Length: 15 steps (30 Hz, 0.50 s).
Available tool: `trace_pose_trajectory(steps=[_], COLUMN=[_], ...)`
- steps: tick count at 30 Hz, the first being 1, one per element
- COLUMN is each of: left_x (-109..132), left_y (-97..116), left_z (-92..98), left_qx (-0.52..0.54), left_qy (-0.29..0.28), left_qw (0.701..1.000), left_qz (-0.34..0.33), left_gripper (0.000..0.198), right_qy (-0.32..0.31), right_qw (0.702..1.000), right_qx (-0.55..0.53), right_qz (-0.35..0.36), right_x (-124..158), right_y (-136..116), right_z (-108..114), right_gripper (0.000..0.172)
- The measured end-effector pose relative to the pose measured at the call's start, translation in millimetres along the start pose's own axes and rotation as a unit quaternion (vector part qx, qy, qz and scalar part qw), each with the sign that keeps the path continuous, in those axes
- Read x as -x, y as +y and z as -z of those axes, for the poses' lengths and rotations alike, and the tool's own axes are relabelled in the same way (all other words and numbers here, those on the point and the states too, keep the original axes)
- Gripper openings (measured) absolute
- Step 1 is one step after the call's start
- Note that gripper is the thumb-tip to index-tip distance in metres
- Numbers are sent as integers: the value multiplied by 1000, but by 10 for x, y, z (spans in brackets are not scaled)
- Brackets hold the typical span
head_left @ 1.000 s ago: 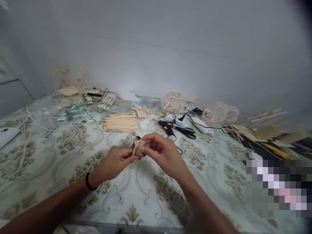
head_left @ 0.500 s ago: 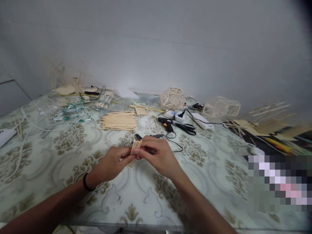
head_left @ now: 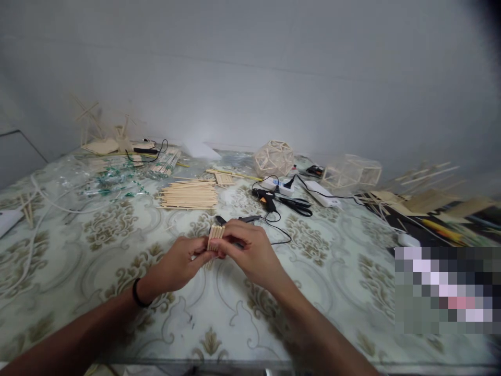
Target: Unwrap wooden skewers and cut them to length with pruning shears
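Both hands meet over the patterned tablecloth around a small row of wooden sticks (head_left: 216,233), held side by side and tilted slightly. My left hand (head_left: 180,265) pinches the row from the left, thumb and finger closed on it. From the right, my right hand (head_left: 250,249) grips the same sticks between thumb and fingers. Their lower ends poke out beneath the fingers. Just behind the hands lies a dark tool with a grey handle (head_left: 250,219), partly hidden by my right hand. Farther back is a neat pile of loose wooden sticks (head_left: 188,194).
A black glue gun (head_left: 267,198) and black-handled scissors (head_left: 299,205) lie right of the pile, near a white power strip (head_left: 277,185) with trailing cords. Stick-built frames (head_left: 274,158) stand along the wall. Plastic-wrapped stick packs (head_left: 166,162) are at back left. A yellow-handled tool (head_left: 442,232) lies right.
The whole view has shifted slightly, so things sit a little farther left. Both hands keep their grip on the row of sticks, almost unmoved.
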<state>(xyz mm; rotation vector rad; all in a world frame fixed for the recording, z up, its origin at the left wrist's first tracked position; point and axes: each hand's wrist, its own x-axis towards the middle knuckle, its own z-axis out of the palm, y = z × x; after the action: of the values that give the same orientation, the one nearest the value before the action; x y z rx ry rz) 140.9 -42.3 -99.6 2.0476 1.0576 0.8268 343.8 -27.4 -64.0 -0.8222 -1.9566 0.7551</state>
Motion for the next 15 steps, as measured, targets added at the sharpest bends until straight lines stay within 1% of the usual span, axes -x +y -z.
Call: trace_pose_trajectory(steps=[2,4,5,6,7,8,9,10,11,13,15], left_x=[-1,-2,-2,-3,-4,-5,-6,-6,-5,-2,2], left_y=[16,30,35,38,39,38,35,30,24,13,8], left_z=[12,22,26,27,27,26,23,20,17,15,19], left_qx=[8,18,23,26,28,27,27,28,29,32,24], left_qy=[-16,-28,-29,-27,-25,-23,-23,-24,-26,-30,-30], left_qw=[1000,999,999,999,999,999,999,999,999,998,998], left_qz=[13,25,29,32,34,35,36,35,36,41,43], left_gripper=[27,29,30,29,29,28,28,28,28,29,31], right_qy=[-57,-83,-102,-133,-176,-215,-238,-248,-251,-247,-248], right_qw=[998,990,977,958,934,911,895,885,881,882,878], right_qx=[21,105,168,225,272,307,332,351,363,374,389], right_qz=[-9,-55,-85,-115,-147,-173,-180,-178,-168,-144,-130], right_x=[-17,-2,19,47,77,105,127,140,143,121,78], right_y=[93,282,403,530,653,761,847,906,939,942,907], right_z=[176,383,475,552,608,644,661,663,653,607,545], right_gripper=[26,36,52,75,95,110,118,119,117,103,83])
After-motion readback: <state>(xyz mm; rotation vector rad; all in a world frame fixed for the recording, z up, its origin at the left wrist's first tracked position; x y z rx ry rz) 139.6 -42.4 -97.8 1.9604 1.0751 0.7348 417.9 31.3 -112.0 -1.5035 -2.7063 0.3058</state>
